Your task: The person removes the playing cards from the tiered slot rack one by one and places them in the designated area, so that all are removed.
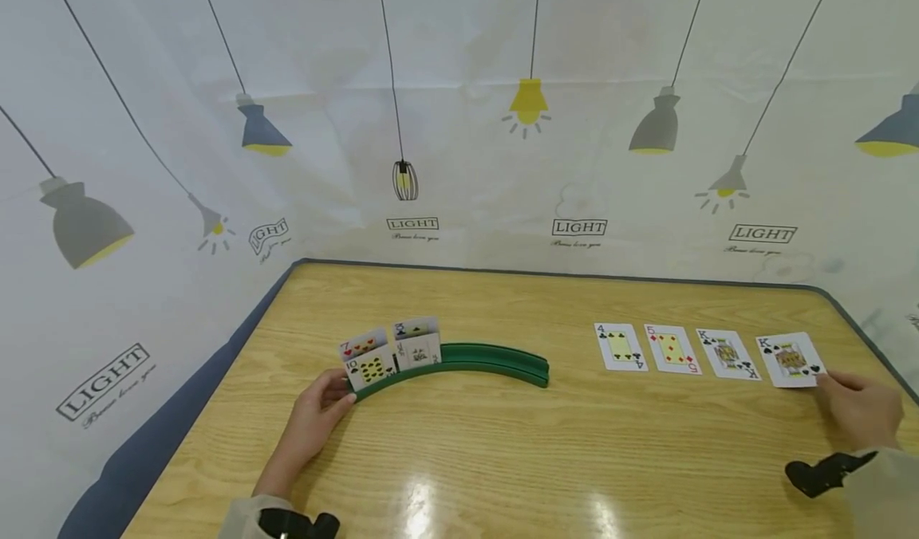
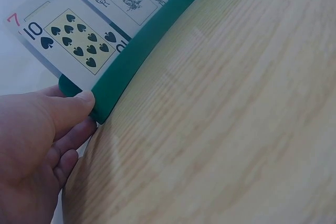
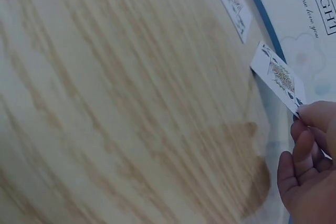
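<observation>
My left hand (image 1: 319, 407) grips the left end of a curved green card holder (image 1: 495, 357), thumb on its front. At that end stand a ten of spades (image 2: 79, 40), a red seven (image 1: 364, 343) behind it, and a joker-like card (image 1: 419, 353) with another black-suit card (image 1: 416, 328) behind. On the right, my right hand (image 1: 860, 407) pinches the lower right corner of a black king card (image 1: 790, 359) between thumb and fingers. In the right wrist view this king card (image 3: 281, 77) appears tilted, one edge seemingly raised off the table.
Left of the held king lie a four of clubs (image 1: 619, 347), a five of diamonds (image 1: 672, 349) and another black king (image 1: 727, 355), face up in a row. A wooden table (image 1: 502, 443) carries everything. Behind it hangs a lamp-patterned white cloth (image 1: 474, 124).
</observation>
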Demonstrator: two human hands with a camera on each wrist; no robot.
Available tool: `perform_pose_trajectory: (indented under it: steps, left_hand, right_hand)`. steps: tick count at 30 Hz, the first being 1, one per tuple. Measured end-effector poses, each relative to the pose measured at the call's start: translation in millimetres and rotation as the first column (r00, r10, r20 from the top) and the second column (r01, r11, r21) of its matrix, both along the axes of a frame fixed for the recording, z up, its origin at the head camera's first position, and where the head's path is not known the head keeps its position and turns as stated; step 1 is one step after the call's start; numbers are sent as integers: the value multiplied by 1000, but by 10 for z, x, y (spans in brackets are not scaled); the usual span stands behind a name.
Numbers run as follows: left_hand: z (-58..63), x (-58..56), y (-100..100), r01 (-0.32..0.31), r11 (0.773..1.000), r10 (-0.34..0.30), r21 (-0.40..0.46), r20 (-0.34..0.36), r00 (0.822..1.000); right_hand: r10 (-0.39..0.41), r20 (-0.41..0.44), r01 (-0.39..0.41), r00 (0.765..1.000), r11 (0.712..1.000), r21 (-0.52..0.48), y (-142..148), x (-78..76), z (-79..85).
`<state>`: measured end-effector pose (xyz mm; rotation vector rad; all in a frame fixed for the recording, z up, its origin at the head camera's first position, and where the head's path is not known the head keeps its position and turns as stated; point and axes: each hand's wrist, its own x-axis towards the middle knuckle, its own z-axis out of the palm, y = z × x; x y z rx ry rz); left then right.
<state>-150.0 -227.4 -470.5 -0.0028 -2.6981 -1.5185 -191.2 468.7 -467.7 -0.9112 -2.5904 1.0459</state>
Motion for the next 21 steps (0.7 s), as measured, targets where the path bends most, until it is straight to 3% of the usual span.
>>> perform_pose_trajectory:
  steps: [6, 16, 21]
  left_hand:
    - [11, -1, 2, -7, 1000, 7, 5, 9, 1000]
    - [-9, -20, 3, -5, 1000, 5, -9, -16, 1000]
    - [3, -14, 3, -4, 1000, 3, -4, -15, 1000]
  right_hand:
    - [-67, 21, 68, 998, 998, -18, -25, -53, -64]
    - [-61, 68, 58, 996, 997, 51, -111, -59, 25]
    - [-88, 87, 87, 992, 996, 19, -139, -76, 26]
